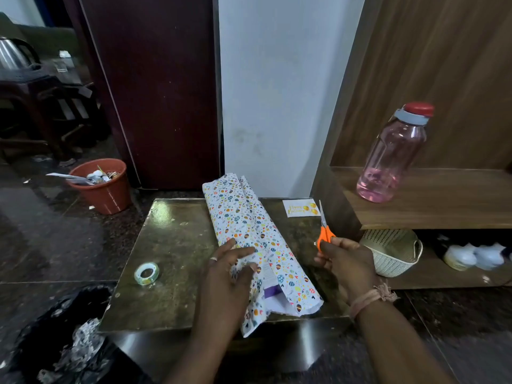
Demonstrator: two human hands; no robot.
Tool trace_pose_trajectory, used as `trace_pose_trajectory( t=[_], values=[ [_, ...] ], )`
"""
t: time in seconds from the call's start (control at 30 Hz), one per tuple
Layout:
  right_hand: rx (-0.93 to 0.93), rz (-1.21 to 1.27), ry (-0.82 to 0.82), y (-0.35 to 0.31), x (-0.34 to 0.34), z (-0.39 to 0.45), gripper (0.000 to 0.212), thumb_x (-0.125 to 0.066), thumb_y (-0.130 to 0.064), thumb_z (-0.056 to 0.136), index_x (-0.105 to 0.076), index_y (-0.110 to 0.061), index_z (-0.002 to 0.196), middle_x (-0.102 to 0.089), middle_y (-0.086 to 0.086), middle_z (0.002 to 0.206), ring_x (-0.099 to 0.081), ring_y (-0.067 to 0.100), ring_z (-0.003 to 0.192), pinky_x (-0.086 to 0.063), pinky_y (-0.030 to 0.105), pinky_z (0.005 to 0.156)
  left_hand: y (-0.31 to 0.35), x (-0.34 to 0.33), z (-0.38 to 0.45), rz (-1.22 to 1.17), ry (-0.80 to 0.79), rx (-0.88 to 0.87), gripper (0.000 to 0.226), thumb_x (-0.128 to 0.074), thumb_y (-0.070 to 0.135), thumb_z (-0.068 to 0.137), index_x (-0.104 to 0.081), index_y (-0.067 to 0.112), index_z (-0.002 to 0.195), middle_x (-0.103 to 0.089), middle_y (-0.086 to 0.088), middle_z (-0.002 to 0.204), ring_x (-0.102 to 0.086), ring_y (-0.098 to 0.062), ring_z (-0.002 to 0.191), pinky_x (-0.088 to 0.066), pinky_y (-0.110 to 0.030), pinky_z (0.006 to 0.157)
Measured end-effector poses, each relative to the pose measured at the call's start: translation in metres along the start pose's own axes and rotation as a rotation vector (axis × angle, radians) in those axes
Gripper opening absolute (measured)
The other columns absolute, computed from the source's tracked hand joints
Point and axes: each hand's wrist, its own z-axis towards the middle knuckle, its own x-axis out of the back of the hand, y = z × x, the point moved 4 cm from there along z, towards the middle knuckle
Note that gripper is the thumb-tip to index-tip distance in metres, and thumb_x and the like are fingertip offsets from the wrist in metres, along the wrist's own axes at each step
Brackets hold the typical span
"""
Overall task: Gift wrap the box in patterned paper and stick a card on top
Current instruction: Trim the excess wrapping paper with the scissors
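A long box lies wrapped in white paper with coloured egg and heart patterns [243,217] across the low table [171,245]. At its open near end a purple and white part of the box [273,295] shows. My left hand [230,270] pinches the loose paper flap on the near left side. My right hand [346,261] grips orange-handled scissors [324,228], blades pointing away and upward, just right of the box. A white birthday card [301,207] lies at the table's far right. A roll of clear tape [146,273] sits on the table to the left.
A wooden shelf unit on the right carries a pink bottle [393,156], with a white basket [393,253] beneath. A terracotta bin [102,184] of scraps stands on the floor at the left. A black bag [63,342] lies near the table's front left corner.
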Motion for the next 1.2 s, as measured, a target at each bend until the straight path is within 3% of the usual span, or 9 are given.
trace_pose_trajectory(
  t=[0.07,0.3,0.5,0.63,0.77,0.87,0.97,1.07,1.2],
  values=[
    [-0.008,-0.024,0.008,0.004,-0.004,0.015,0.004,-0.067,0.005,0.091,-0.066,0.003,0.093,-0.066,0.016,0.075,-0.062,0.017,0.052,-0.056,0.021,0.048,-0.001,-0.008,-0.002,0.03,-0.052,-0.003,0.033,-0.075,0.016,0.092,-0.072,0.046,0.103,-0.048,0.023,0.142,-0.038,0.026,0.123,-0.038,-0.004,0.095],
    [0.013,-0.113,-0.002,0.014,-0.019,0.042,0.011,-0.069,0.003,0.091,-0.068,0.006,0.102,-0.07,0.019,0.085,-0.066,0.021,0.062,-0.061,0.026,0.059,-0.011,-0.024,-0.001,0.051,-0.097,-0.03,0.033,-0.065,0.021,0.099,-0.069,0.041,0.125,-0.043,0.02,0.155,-0.034,0.015,0.14,-0.045,-0.034,0.113],
    [0.126,-0.202,-0.017,-0.001,-0.027,0.025,0.011,-0.071,0.002,0.089,-0.066,-0.005,0.096,-0.07,0.012,0.085,-0.065,0.017,0.06,-0.06,0.028,0.059,-0.009,-0.025,-0.003,0.174,-0.113,-0.057,0.056,-0.064,0.011,0.098,-0.05,0.041,0.144,-0.018,0.015,0.166,-0.031,-0.001,0.149,-0.032,0.001,0.098],
    [0.128,-0.229,-0.153,0.001,-0.031,0.005,0.006,-0.074,-0.003,0.088,-0.071,-0.004,0.093,-0.074,0.012,0.084,-0.068,0.019,0.069,-0.06,0.031,0.065,-0.016,-0.027,-0.003,0.181,-0.152,0.071,0.068,-0.065,0.034,0.099,-0.032,0.037,0.158,-0.005,0.008,0.171,-0.013,-0.004,0.154,-0.027,-0.016,0.111],
    [0.179,-0.426,-0.235,0.011,-0.034,-0.014,0.003,-0.077,-0.013,0.086,-0.076,-0.012,0.084,-0.076,0.001,0.076,-0.066,0.01,0.065,-0.053,0.032,0.065,-0.016,-0.026,-0.002,0.136,-0.175,0.118,0.057,-0.056,0.037,0.103,-0.034,0.044,0.155,0.004,0.017,0.169,-0.032,-0.01,0.15,-0.045,-0.037,0.112],
    [0.186,-0.394,-0.266,0.012,-0.037,-0.028,0.003,-0.075,-0.009,0.087,-0.075,-0.008,0.084,-0.075,-0.002,0.075,-0.063,0.005,0.06,-0.048,0.022,0.061,-0.014,-0.023,-0.003,0.169,-0.161,0.111,0.051,-0.05,0.028,0.106,-0.037,0.037,0.155,0.002,0.02,0.164,-0.019,-0.003,0.152,-0.026,-0.018,0.113],
    [0.213,-0.403,-0.287,0.012,-0.041,-0.045,0.014,-0.073,-0.006,0.088,-0.074,-0.015,0.077,-0.076,-0.003,0.074,-0.068,0.007,0.066,-0.05,0.015,0.059,-0.016,-0.023,-0.007,0.226,-0.17,0.096,0.053,-0.046,0.029,0.108,-0.033,0.033,0.159,0.007,0.019,0.163,-0.008,-0.015,0.158,-0.018,-0.034,0.126],
    [0.288,-0.471,-0.31,0.014,-0.047,-0.058,0.019,-0.071,-0.007,0.088,-0.072,-0.02,0.074,-0.076,-0.005,0.074,-0.069,0.007,0.068,-0.053,0.024,0.064,-0.013,-0.026,-0.011,0.332,-0.21,0.091,0.055,-0.042,0.029,0.109,-0.025,0.028,0.162,0.011,0.003,0.17,0.017,-0.018,0.156,0.003,-0.035,0.128],
    [0.306,-0.367,-0.288,0.009,-0.047,-0.071,0.012,-0.071,-0.012,0.087,-0.072,-0.017,0.076,-0.074,0.007,0.075,-0.064,0.014,0.068,-0.053,0.039,0.069,-0.003,-0.023,-0.012,0.353,-0.192,0.116,0.064,-0.029,0.045,0.099,-0.027,0.03,0.161,0.007,-0.005,0.172,0.021,-0.018,0.156,0.014,-0.037,0.124]
  ],
)
